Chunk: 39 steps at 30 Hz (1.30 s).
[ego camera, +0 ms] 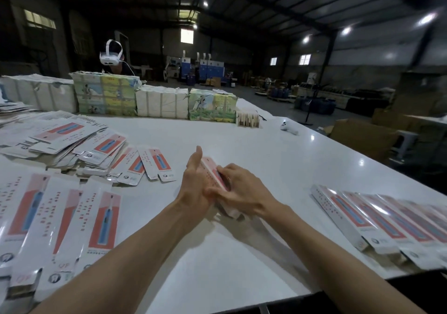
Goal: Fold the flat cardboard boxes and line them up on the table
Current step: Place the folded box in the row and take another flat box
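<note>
The box (212, 171) we were shaping was over the middle of the white table (242, 260), caught between our two hands. Its long axis ran away from us, leaning slightly left at the far end, with its near end poking out under our right wrist. Our left hand (193, 183) stood flat against its left face, fingers straight and released. Our right hand (242, 190) came over from the right, fingers curled across the top edge, grasping it. Both hands touched it, so neither was nearer. The row of folded boxes (377, 217) lay well to the right, on the right hand's side, and the flat boxes (60, 217) lay to the left. Our hands hid most of the box. We could not tell whether its end flaps were tucked, nor whether it rested on the table.
</note>
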Each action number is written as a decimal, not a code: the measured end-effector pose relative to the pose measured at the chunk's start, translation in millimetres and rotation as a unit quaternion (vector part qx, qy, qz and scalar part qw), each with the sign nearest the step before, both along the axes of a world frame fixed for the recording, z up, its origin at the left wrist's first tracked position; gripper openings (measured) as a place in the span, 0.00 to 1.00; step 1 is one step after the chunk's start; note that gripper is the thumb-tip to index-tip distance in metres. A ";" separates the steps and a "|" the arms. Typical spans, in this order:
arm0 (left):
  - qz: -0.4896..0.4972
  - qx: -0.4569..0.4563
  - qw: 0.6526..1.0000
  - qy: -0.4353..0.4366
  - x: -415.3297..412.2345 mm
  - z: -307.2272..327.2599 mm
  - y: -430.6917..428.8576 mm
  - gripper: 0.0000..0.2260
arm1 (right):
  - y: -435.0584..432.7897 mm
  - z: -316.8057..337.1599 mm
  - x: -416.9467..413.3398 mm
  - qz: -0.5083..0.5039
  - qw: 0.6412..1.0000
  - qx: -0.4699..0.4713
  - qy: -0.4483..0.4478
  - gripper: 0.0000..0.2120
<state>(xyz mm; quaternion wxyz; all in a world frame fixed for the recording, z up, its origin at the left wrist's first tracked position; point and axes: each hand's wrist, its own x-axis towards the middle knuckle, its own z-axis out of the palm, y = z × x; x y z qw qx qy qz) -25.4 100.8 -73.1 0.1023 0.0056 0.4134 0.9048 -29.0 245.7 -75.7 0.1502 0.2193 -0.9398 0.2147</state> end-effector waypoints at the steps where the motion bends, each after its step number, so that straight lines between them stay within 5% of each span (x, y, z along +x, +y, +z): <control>1: -0.028 -0.013 0.999 0.012 -1.0 -0.4 -1.3 0.35 | 0.7 1.9 3.2 -0.007 1.000 0.012 0.000 0.27; 3: -0.080 -0.073 0.993 0.039 -4.3 -1.5 -1.5 0.32 | 6.4 4.8 12.9 -0.021 1.000 0.002 0.005 0.18; 8: -0.025 -0.281 0.955 0.088 -7.8 -14.7 3.1 0.22 | 46.4 2.4 40.7 -0.158 0.984 0.077 0.020 0.22; 12: -0.040 -0.338 0.928 0.151 -12.0 -22.7 1.2 0.11 | 90.4 -9.4 58.5 -0.276 0.954 0.116 -0.026 0.17; 22: -0.076 -0.389 0.892 0.217 -8.2 -25.1 3.1 0.11 | 152.7 -12.5 98.7 -0.388 0.905 0.163 -0.059 0.18; 29: -0.057 -0.396 0.891 0.214 -9.7 -25.8 4.4 0.11 | 135.0 0.7 68.6 -0.328 0.921 0.210 0.022 0.23; 34: 0.054 -0.384 0.906 0.171 -8.5 -28.0 4.0 0.15 | 65.6 9.3 10.6 -0.234 0.951 0.183 0.084 0.09; 39: 0.196 -0.506 0.827 0.145 -18.3 -27.7 -7.5 0.09 | 23.6 -7.6 -23.0 -0.200 0.968 0.149 0.039 0.06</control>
